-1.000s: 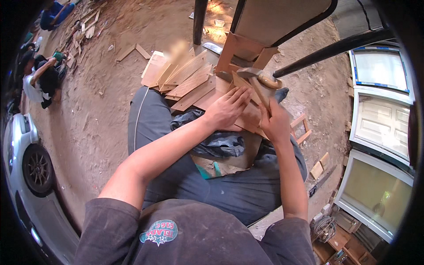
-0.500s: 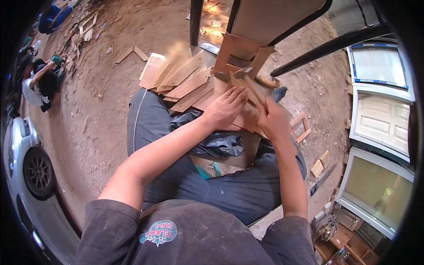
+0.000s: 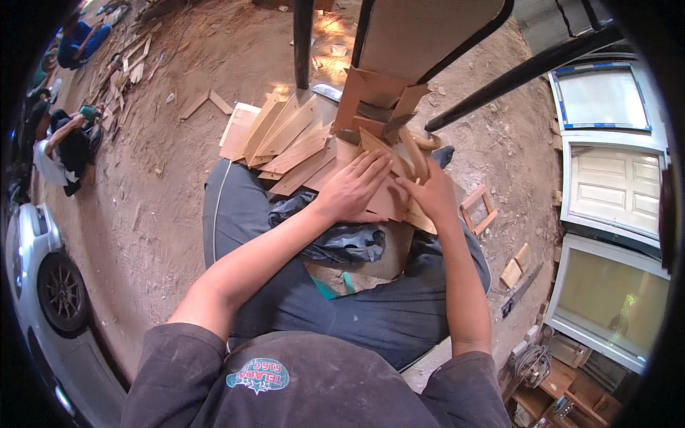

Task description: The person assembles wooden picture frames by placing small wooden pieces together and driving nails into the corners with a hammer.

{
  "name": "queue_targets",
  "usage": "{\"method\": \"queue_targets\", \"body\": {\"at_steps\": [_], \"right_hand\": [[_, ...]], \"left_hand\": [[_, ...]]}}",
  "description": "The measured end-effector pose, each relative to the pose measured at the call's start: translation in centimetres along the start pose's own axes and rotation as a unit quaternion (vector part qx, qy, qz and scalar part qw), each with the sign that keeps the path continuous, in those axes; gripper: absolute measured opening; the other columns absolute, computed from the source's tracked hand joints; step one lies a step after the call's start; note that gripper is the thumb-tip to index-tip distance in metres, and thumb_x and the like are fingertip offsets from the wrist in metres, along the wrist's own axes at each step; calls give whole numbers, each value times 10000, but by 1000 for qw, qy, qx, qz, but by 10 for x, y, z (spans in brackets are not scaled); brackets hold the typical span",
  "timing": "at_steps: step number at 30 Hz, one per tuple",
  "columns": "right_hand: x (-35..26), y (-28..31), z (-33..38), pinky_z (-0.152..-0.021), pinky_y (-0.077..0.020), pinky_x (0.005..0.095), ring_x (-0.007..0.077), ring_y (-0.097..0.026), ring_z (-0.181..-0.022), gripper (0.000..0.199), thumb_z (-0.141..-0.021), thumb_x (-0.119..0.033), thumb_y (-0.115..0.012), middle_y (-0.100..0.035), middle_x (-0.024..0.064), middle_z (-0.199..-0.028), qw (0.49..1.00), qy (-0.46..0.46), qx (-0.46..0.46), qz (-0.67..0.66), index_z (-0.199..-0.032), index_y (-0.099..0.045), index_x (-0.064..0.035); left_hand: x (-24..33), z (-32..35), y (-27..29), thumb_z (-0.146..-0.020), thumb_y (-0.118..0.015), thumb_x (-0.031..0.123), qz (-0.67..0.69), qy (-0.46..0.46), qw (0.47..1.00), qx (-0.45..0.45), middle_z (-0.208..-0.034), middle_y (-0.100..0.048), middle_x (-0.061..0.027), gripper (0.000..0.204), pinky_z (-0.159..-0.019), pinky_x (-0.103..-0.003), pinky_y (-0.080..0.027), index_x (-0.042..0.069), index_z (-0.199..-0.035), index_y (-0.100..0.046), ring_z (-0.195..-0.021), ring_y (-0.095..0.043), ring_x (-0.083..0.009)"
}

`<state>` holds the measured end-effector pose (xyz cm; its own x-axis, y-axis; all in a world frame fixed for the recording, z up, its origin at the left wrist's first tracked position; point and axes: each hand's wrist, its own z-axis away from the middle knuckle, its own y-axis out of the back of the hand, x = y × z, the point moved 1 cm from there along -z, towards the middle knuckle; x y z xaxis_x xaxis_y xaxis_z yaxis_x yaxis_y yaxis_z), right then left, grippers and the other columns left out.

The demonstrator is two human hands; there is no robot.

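In front of me, between my bent legs, my left hand [image 3: 357, 187] lies with its fingers stretched flat across thin wooden pieces; its thumb is hidden. Past the fingertips pokes the pointed end of a pale wooden piece [image 3: 375, 145]. My right hand [image 3: 434, 191] is closed round the wooden handle of a hammer [image 3: 415, 153]. The dark hammer head is just beyond my left fingertips, partly merged with the wood behind it. Left of my left hand several cut boards [image 3: 289, 132] are fanned out in a pile, some with small holes.
A dark-framed chair [image 3: 428, 36] stands beyond the work, an open wooden frame [image 3: 371, 93] against it. Dark cloth [image 3: 342, 244] lies between my legs. A small wooden frame [image 3: 479, 209] is on the dirt to the right. Another person [image 3: 61, 146] sits far left, above a grey car [image 3: 50, 307].
The hammer has turned, and its handle now points more away from me. My left hand stays on the wood. The whole view has shifted slightly.
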<state>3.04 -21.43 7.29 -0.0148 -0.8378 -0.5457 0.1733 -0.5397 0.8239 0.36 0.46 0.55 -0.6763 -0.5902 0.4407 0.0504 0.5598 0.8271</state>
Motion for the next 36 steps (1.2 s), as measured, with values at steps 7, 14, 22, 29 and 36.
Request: {"method": "queue_targets", "body": {"at_steps": [7,14,22,29,36], "right_hand": [[12,-12,-4,-797,-549,512,456,-711,-917,503,-827,-382,-866,-734,267,-931,998,-41,-24,30,-1108,-711,5],[-1,15,8,-651,-486,355,174,-568,-663,504,-827,-322,-893,-637,110,-726,998,-35,33,-46,-1186,-735,-6],[-52,46,85,-697,-569,384,319,-743,-773,478,-803,-169,-885,-735,183,-889,973,128,190,-3,-1242,-742,-42],[-74,51,130,-531,-501,326,197,-644,-554,556,-746,-186,-953,-677,91,-700,921,255,287,57,-1227,-749,4],[-59,39,156,-481,-406,274,147,-578,-507,591,-715,-325,-976,-570,0,-603,930,223,290,-28,-1176,-748,-35]], "left_hand": [[-7,12,-3,-851,-802,332,54,6,991,119,-1359,-562,-160,582,-1107,-474,-395,49,-1315,-593,-1300,-521,-351],[7,5,41,-879,-800,224,197,195,915,294,-1243,-553,-146,438,-1043,-435,-397,61,-1220,-580,-1201,-519,-320],[66,19,120,-999,-763,255,527,298,780,161,-995,-727,-79,349,-808,-278,-532,-12,-1207,-676,-889,-651,-98],[99,32,165,-955,-764,29,415,210,865,189,-927,-739,-118,216,-733,-287,-578,-42,-1143,-686,-837,-726,-126],[90,47,173,-745,-867,46,247,51,940,231,-953,-727,-129,444,-718,-374,-596,-2,-1160,-716,-829,-738,-282]]}}
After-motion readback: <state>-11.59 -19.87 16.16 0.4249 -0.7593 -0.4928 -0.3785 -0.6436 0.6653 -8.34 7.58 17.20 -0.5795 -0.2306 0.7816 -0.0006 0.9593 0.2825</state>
